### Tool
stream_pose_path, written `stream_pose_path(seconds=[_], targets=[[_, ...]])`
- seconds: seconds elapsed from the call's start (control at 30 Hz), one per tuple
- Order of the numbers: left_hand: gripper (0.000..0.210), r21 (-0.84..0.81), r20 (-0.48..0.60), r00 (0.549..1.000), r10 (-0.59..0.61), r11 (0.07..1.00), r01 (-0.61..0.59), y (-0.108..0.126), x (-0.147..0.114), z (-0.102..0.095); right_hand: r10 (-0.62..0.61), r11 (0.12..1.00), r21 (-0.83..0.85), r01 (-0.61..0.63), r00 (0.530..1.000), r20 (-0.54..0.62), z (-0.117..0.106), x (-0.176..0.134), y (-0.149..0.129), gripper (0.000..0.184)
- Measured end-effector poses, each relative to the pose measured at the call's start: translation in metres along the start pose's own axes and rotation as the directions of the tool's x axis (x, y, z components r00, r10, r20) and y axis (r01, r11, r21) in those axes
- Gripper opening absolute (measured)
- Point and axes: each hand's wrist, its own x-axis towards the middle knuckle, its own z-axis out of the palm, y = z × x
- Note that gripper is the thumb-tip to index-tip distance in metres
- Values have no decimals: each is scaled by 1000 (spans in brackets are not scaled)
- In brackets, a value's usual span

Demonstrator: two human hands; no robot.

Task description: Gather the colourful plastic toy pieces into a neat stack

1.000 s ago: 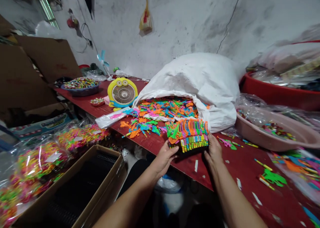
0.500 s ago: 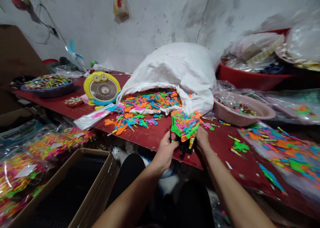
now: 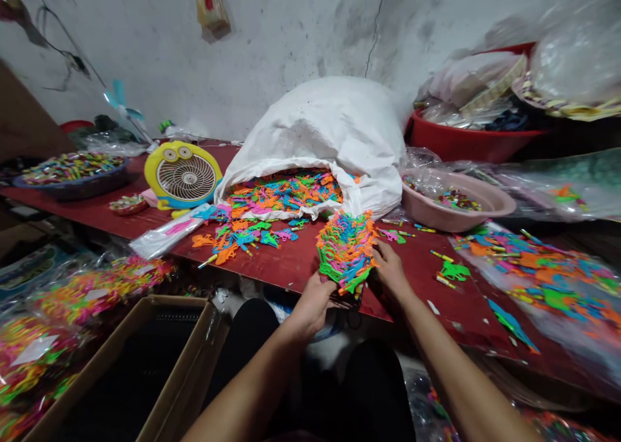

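Scuffed red covers the tabletop (image 3: 288, 264), which spans the frame, its front edge dropping toward the lower right. Nearest, at lower left, an open cardboard box (image 3: 191, 371) holds dark contents (image 3: 126, 371), with clear bags of bright pieces (image 3: 101, 293) beside it. Just below centre, over the front edge, is a bundle of colourful plastic pieces (image 3: 347, 251); the left hand (image 3: 312, 305) has its grip on the near left side, the right hand (image 3: 389, 270) clasps the right side. Behind, loose pieces (image 3: 252, 235) lie before the mouth of a white sack (image 3: 334, 118), between a yellow fan (image 3: 189, 178) and a pink basin (image 3: 436, 217). Farther back at right stands a heaped red basin (image 3: 466, 143). Beyond rises a stained grey wall (image 3: 301, 34), cracked near upper centre, where a small bag (image 3: 213, 11) hangs.
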Motion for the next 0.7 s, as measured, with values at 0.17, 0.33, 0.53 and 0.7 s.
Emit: stream_pose_path(seconds=[0.17, 0.33, 0.53, 0.7], targets=[[41, 41, -49, 997, 57, 998, -55, 8, -7, -8, -42, 996, -82, 33, 993, -108, -54, -21, -6, 43], [39, 56, -89, 989, 116, 992, -112, 14, -9, -23, 144, 920, -307, -243, 939, -312, -148, -44, 39, 44], [39, -7, -186, 971, 152, 988, -156, 15, -8, -20, 267, 745, -527, -409, 907, -327, -209, -61, 77, 37], [42, -44, -192, 972, 138, 988, -149, 25, -10, -12, 356, 600, -618, -508, 861, -363, -244, -74, 81, 34]])
